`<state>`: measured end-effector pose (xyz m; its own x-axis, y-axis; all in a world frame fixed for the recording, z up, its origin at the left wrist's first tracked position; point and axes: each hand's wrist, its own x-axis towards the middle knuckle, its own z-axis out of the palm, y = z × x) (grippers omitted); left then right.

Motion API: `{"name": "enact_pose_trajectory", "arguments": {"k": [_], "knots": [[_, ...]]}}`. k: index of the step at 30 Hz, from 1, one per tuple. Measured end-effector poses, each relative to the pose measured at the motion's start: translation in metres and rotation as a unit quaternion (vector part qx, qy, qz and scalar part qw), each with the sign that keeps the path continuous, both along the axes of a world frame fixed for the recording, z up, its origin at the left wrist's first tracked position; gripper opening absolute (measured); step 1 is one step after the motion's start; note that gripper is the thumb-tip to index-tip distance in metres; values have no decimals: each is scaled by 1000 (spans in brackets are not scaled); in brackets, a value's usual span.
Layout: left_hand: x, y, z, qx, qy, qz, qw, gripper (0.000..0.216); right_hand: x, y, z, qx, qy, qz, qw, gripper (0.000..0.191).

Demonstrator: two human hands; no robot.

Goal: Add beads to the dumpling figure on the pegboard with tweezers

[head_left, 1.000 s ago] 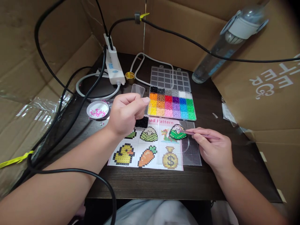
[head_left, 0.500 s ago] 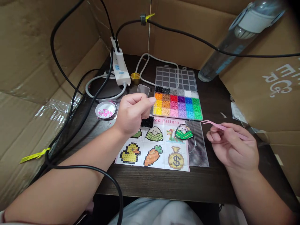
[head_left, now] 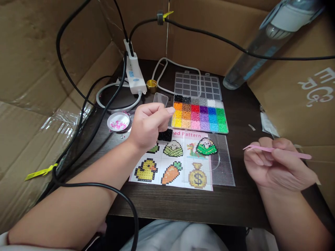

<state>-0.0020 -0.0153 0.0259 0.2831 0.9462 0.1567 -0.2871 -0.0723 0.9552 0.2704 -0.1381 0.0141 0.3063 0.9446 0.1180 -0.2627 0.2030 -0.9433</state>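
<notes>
My left hand (head_left: 149, 125) is closed in a fist above the pattern sheet (head_left: 154, 186), thumb laid along the top; whatever it may hold is hidden. Just under it sits a small box of black beads (head_left: 165, 134). My right hand (head_left: 277, 164) grips pink bent-tip tweezers (head_left: 285, 152) to the right of the clear pegboard (head_left: 226, 164), and nothing shows at their tips. On the pegboard lies a green, white and black bead piece (head_left: 206, 146). Behind the sheet stands the sorted bead box (head_left: 200, 116) with many colours, its compartment lid (head_left: 197, 85) folded back.
A white dish (head_left: 118, 122) of pink beads stands at the left. Further back are a power strip (head_left: 135, 75), a small gold cup (head_left: 151, 85) and a clear bottle (head_left: 256, 48) leaning at the right. A black cable (head_left: 99, 187) crosses over my left forearm.
My right hand has moved right, away from the pegboard, and the tweezers have turned to lie more level. My left fist stays in place. The view has shifted slightly.
</notes>
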Motion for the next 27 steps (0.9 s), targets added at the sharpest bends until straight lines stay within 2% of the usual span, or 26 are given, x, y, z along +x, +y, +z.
{"name": "enact_pose_trajectory", "arguments": {"k": [6,11,20,23,27], "knots": [[0,0,1,-2,11,3,1000,47,3,-1,-1,-5,26,3,1000,9],[1,0,2,-2,12,2,1000,47,-2,-2,-6,9,-18,23,1000,12],[0,-1,5,-19,-21,-2,1000,46,-5,7,-19,-12,-109,-20,994,14],[-1,0,3,-21,-28,-4,999,46,-2,19,-11,-1,-153,-31,988,15],[-2,2,1,-22,-34,-10,999,47,-3,41,10,50,-235,-23,970,15]]}}
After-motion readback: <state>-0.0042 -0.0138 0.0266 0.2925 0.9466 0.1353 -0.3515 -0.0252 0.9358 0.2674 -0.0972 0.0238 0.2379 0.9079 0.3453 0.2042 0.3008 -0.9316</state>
